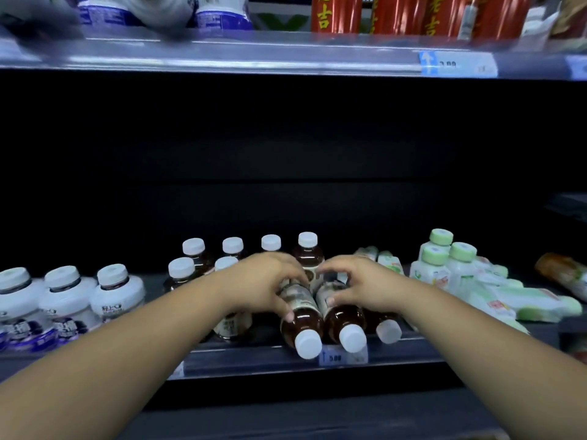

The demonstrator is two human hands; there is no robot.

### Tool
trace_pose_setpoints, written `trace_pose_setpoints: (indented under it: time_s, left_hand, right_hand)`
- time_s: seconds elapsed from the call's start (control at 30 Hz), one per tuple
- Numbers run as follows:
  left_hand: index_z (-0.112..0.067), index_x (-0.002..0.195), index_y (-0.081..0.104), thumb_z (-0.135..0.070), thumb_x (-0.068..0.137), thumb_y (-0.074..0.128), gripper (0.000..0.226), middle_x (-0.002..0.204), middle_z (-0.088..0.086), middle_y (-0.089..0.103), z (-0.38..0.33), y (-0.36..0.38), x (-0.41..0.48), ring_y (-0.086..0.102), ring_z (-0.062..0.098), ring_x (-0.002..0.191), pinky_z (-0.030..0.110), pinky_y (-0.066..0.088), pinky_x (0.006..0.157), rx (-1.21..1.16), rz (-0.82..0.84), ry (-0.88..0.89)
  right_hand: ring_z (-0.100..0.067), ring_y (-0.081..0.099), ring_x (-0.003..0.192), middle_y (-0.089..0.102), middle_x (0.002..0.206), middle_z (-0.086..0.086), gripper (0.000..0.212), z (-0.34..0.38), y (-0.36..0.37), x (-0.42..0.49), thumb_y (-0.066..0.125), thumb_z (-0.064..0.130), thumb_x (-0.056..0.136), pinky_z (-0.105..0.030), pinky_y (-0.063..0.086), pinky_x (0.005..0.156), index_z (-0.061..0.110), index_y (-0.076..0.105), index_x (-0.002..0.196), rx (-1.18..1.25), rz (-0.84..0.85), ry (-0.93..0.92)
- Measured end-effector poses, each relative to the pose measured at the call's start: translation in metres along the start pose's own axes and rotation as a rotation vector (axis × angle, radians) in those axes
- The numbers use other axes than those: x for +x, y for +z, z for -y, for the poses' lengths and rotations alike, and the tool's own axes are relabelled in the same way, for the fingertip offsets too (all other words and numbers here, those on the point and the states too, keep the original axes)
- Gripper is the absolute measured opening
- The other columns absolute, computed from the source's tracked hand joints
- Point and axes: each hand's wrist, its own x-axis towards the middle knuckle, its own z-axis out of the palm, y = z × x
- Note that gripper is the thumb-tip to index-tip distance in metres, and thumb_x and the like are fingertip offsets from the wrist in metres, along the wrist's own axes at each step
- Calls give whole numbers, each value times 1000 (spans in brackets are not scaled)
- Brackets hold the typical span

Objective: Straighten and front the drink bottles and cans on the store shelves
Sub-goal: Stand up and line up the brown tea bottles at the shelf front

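Note:
Three brown tea bottles with white caps lie on their sides on the lower shelf (254, 360), caps toward me. My left hand (263, 281) grips the left lying bottle (301, 325) around its label. My right hand (365, 284) grips the middle lying bottle (344, 322). The third lying bottle (386, 328) shows only its cap end under my right wrist. Behind my hands several upright brown bottles (307, 252) stand in rows.
White and purple bottles (66, 300) stand at the left. Pale green bottles (444, 262) stand at the right, with several more (521, 300) toppled beside them. A price tag (343, 357) hangs on the shelf edge. The upper shelf (286, 55) carries red cans (336, 14).

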Motion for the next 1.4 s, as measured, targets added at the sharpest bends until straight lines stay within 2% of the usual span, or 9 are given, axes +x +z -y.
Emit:
trace_pose_setpoints:
  time_s: [0.07, 0.17, 0.33, 0.53, 0.83, 1.0, 1.13, 1.27, 1.4]
  left_hand:
    - [-33, 127, 61, -41, 67, 87, 66, 137, -15, 50, -14, 14, -11, 41, 2, 126, 24, 34, 105, -19, 32, 33]
    - [-34, 126, 61, -45, 62, 88, 71, 140, -14, 46, -23, 38, -22, 38, 5, 130, 29, 36, 108, -58, 61, 66]
    - [-39, 125, 59, -45, 62, 89, 71, 149, -14, 32, -28, 66, -26, 22, 7, 140, 32, 28, 116, -91, 3, 49]
    - [-38, 122, 61, -36, 66, 88, 62, 148, -12, 33, -36, 70, -23, 22, 10, 139, 30, 25, 115, -23, -40, 17]
    - [-33, 117, 64, -36, 72, 82, 48, 146, -12, 40, -36, 54, -17, 35, 12, 135, 33, 35, 108, 11, -32, 3]
    - [-27, 103, 64, -50, 78, 73, 35, 105, -13, 60, -20, 10, -8, 58, 11, 98, 40, 50, 86, -6, -84, -97]
    - [-33, 80, 55, -56, 86, 61, 24, 87, -9, 58, -6, -13, 0, 57, 13, 85, 36, 44, 78, 130, -38, -201]
    - [-36, 92, 57, -50, 94, 54, 15, 82, -12, 56, 4, -20, 3, 53, 10, 86, 35, 33, 91, 203, -22, -232]
    - [-44, 73, 52, -62, 91, 49, 26, 80, -15, 57, 25, -25, 1, 52, 13, 89, 37, 35, 98, 192, 39, -307]
  right_hand:
    - [1, 48, 122, 56, 132, 17, 51, 6, 4, -24, 84, 34, 77, -16, 35, 102, 35, 65, 124, -76, 55, -24]
    - [-4, 41, 128, 53, 139, 12, 47, 11, 11, -50, 84, 33, 75, -2, 24, 93, 29, 68, 119, -232, 85, -59]
    - [-9, 25, 141, 35, 152, 10, 47, 10, 28, -65, 88, 27, 71, -22, 25, 107, 26, 69, 113, -281, 80, -41]
    - [-13, 27, 143, 28, 157, 10, 48, 10, 36, -66, 88, 18, 69, -26, 30, 108, 30, 66, 110, -308, 0, 10]
    - [-6, 45, 124, 48, 136, 11, 37, 9, 18, -62, 86, 22, 69, -17, 34, 98, 25, 63, 99, -203, -106, -26]
    - [-9, 60, 95, 63, 102, 10, 24, 21, -16, -42, 82, 26, 74, -29, 53, 82, 25, 67, 93, -87, -171, 8]
    - [-7, 63, 89, 65, 99, 11, 22, 29, -20, -18, 77, 36, 80, -32, 56, 80, 31, 68, 99, -37, -96, 70]
    - [-7, 62, 93, 64, 105, 11, 26, 33, -15, 0, 71, 37, 85, -30, 54, 81, 31, 68, 110, -17, -86, 86]
    - [-6, 62, 95, 65, 105, 11, 23, 34, -14, 12, 70, 35, 88, -26, 52, 79, 31, 68, 110, 39, -65, 79]
